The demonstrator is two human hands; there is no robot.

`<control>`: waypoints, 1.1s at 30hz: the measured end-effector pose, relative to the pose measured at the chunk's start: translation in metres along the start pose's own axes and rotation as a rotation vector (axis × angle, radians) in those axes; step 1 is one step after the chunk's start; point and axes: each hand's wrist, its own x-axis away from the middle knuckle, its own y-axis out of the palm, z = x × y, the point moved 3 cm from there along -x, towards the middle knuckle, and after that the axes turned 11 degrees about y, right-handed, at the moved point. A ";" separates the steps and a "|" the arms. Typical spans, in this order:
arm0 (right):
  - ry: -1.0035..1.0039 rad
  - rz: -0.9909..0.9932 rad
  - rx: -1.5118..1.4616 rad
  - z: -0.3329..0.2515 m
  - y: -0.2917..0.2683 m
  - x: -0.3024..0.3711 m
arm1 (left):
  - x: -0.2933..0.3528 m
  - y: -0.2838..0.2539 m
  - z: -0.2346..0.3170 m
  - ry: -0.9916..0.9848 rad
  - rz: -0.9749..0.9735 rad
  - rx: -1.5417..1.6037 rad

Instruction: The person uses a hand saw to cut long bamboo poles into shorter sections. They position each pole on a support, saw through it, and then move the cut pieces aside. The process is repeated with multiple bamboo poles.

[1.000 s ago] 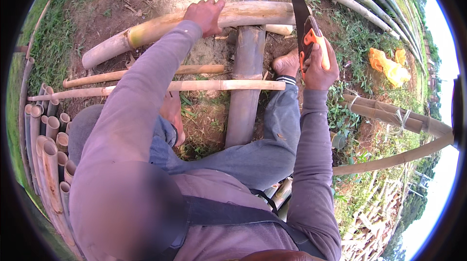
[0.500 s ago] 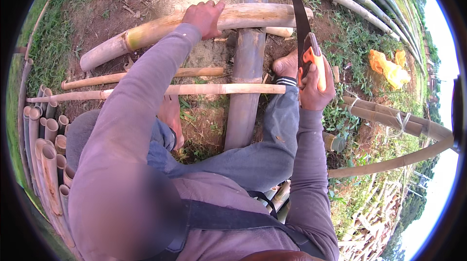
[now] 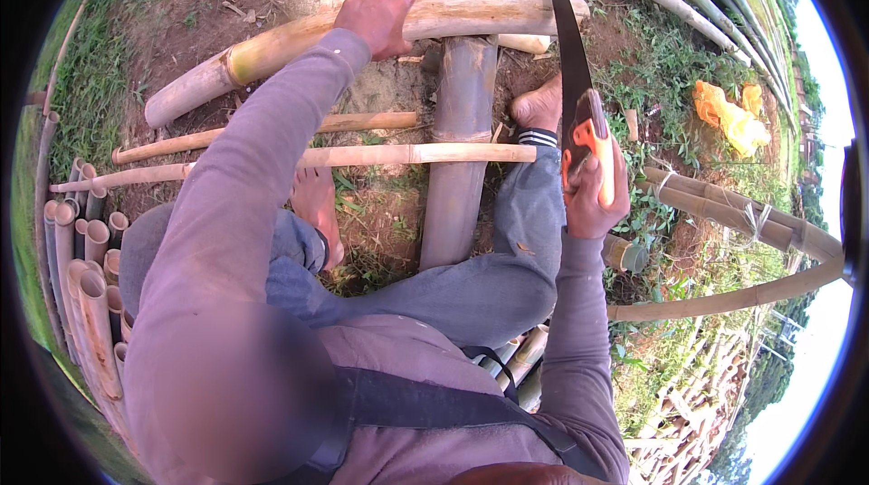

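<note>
Head view: the left hand's [image 3: 378, 22] fingers clamp the pole [image 3: 453, 14] across the log [image 3: 464, 105], the right hand's [image 3: 597, 200] grip the saw [image 3: 571, 42], and rolling bamboo could make the blade skip (a bare foot [image 3: 540, 107] is near).

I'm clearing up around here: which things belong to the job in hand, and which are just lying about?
In the job:
- saw, in the right hand
- thick bamboo, under the left hand
- grey log, beneath that bamboo

Just lying about, apparently:
- yellow plastic
- scrap pile
</note>
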 end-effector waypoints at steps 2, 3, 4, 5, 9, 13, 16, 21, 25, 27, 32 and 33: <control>-0.023 0.019 -0.074 -0.019 0.042 -0.062 | -0.003 -0.003 -0.003 -0.010 0.023 0.000; 0.033 0.005 -0.139 -0.024 0.051 -0.081 | -0.004 -0.006 -0.002 -0.020 -0.020 -0.009; 0.099 -0.040 -0.182 -0.030 0.051 -0.085 | -0.004 -0.007 -0.005 -0.033 -0.034 -0.015; 0.025 -0.042 -0.140 -0.022 0.051 -0.089 | -0.004 -0.006 -0.008 -0.045 -0.048 -0.021; -0.083 -0.089 -0.092 -0.002 0.047 -0.076 | -0.001 -0.013 -0.005 -0.061 -0.064 -0.001; -0.090 -0.079 -0.245 -0.016 0.056 -0.069 | -0.004 -0.006 -0.003 -0.045 -0.040 -0.015; 0.013 -0.027 -0.074 -0.037 0.051 -0.088 | -0.002 -0.006 0.000 -0.051 -0.035 -0.040; 0.052 0.017 0.123 -0.046 -0.001 -0.016 | -0.003 -0.001 -0.009 -0.060 -0.056 -0.036; -0.025 0.070 0.146 -0.044 -0.059 0.081 | -0.003 -0.004 -0.008 -0.067 -0.095 -0.032; 0.064 0.062 0.058 -0.025 -0.053 0.061 | -0.002 -0.005 -0.006 -0.062 -0.090 -0.035; 0.053 0.002 0.039 -0.030 0.041 -0.099 | -0.010 0.001 -0.001 -0.018 -0.037 -0.032; 0.081 -0.001 0.026 -0.048 0.051 -0.110 | -0.008 -0.001 -0.001 -0.003 -0.011 -0.045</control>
